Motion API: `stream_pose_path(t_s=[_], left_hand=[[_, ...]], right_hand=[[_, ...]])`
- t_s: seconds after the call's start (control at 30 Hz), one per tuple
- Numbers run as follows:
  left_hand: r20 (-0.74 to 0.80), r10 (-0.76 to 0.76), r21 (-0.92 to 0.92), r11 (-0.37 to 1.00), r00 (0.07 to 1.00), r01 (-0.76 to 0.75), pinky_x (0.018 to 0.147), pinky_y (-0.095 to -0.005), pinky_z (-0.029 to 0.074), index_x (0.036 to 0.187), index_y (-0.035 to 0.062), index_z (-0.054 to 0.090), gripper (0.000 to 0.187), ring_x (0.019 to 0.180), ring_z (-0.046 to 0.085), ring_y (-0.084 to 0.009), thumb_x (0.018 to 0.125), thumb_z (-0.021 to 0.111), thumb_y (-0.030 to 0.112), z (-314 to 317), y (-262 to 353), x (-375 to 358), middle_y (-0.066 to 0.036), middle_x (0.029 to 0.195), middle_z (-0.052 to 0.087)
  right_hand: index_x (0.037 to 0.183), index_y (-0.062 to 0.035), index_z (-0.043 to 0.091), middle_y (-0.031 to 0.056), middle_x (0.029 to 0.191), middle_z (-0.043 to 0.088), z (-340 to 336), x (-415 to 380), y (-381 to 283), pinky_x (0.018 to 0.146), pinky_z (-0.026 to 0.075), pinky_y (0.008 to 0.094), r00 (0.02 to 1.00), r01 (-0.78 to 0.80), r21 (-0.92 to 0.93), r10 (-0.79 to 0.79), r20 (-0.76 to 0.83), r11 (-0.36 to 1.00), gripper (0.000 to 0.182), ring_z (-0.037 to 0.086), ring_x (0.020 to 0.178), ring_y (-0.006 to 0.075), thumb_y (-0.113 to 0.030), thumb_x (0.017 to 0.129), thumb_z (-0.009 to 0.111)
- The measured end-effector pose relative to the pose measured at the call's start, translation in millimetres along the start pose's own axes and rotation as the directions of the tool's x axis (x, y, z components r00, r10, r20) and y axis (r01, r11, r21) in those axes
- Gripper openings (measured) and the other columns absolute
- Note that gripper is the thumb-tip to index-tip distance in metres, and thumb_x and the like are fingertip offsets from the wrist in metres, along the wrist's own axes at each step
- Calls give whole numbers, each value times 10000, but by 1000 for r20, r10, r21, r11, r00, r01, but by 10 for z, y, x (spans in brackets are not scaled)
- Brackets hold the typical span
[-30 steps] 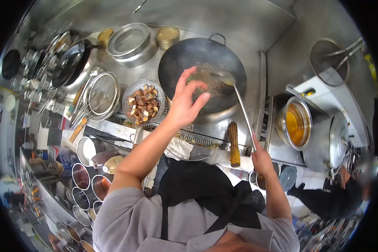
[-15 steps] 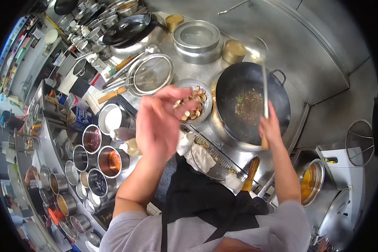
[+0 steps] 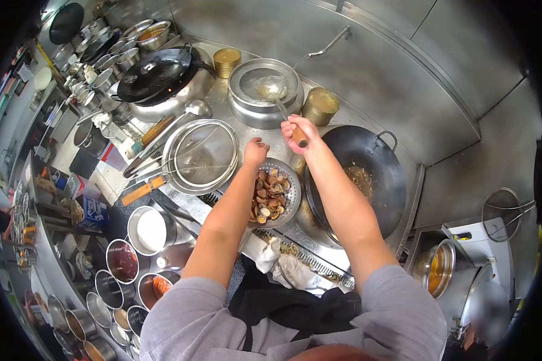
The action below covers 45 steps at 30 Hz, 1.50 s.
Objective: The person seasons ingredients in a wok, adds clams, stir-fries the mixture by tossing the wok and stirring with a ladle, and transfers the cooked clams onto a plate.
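My right hand (image 3: pixel 300 132) is wrapped round the wooden handle of a ladle (image 3: pixel 272 90), whose bowl is over the round metal pot (image 3: pixel 265 115) at the back. Beyond the colander's far rim is my left hand (image 3: pixel 256 151), fingers curled; whether it holds anything is hidden. The perforated colander (image 3: pixel 291 191) holds clams (image 3: pixel 270 195). To its right a black wok (image 3: pixel 386 198) sits on the burner with chopped bits (image 3: pixel 360 179) in its bottom, partly behind my right forearm.
Wire strainers (image 3: pixel 200 157) lie left of my left hand. Gold tins (image 3: pixel 321 106) flank the pot. Another wok (image 3: pixel 155 73) stands back left. Ingredient pots (image 3: pixel 123 261) crowd the lower left, a pot of orange liquid (image 3: pixel 441 269) the right. A tap (image 3: pixel 328 48) juts from the wall.
The ladle has moved from the wok to over the back pot with my right hand. My left hand has moved forward past the colander, its fingers now curled. The camera view has shifted.
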<state>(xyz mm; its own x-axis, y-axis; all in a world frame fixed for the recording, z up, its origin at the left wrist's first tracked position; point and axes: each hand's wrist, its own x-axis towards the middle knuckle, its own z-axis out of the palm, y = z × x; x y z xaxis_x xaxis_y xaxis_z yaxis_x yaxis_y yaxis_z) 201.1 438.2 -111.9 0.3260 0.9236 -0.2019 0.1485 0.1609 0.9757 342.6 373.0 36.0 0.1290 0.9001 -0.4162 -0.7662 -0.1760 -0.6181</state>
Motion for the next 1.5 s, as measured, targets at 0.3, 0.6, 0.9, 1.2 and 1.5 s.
stream_pose_path(t_s=[0.3, 0.6, 0.9, 1.2, 1.5], left_hand=[[30, 20, 586, 810, 999, -34, 983, -386, 477, 1192, -24, 616, 521, 1135, 611, -341, 747, 673, 243, 198, -242, 930, -244, 1186, 635], [241, 6, 780, 593, 971, -197, 983, -418, 472, 1099, -16, 670, 456, 1116, 604, -387, 773, 601, 295, 478, -363, 1078, -261, 1158, 635], [110, 194, 719, 661, 975, -213, 985, -424, 471, 1216, 33, 630, 480, 1127, 605, -356, 797, 658, 265, -255, 581, -556, -216, 1187, 640], [-170, 299, 715, 693, 939, -92, 869, -375, 526, 1124, 66, 665, 367, 980, 679, -296, 815, 675, 266, -2023, 1421, -2517, -155, 1060, 704], [-671, -111, 231, 908, 733, 350, 517, -300, 555, 920, -40, 665, 230, 579, 691, -195, 851, 646, 179, -3694, -406, -3448, -171, 730, 685]], right_hand=[[1494, -186, 222, 93, 825, 524, -50, -1294, -258, 481, 402, 256, 997, -43, -91, 48, 57, 995, 647, 468, 563, 106, -48, 932, 513], [1557, -182, 97, 60, 770, 507, -177, -2112, -382, 478, 412, 289, 995, -103, -481, 83, -63, 871, 776, 461, 535, 116, -57, 925, 530], [1560, -217, 74, 103, 932, 624, -731, -2858, 116, 525, 446, 280, 966, 217, -875, -222, 131, 432, 846, 530, 576, 161, 38, 874, 500], [1408, -134, 340, -10, 635, 415, -640, -2959, 865, 349, 394, 231, 927, -72, -659, 293, 232, 749, 522, 379, 396, 53, -68, 919, 512], [1508, -165, 252, -8, 625, 418, 255, -2796, 1899, 365, 349, 235, 778, 16, -898, 558, 287, 440, 667, 390, 415, 70, -11, 905, 494]])
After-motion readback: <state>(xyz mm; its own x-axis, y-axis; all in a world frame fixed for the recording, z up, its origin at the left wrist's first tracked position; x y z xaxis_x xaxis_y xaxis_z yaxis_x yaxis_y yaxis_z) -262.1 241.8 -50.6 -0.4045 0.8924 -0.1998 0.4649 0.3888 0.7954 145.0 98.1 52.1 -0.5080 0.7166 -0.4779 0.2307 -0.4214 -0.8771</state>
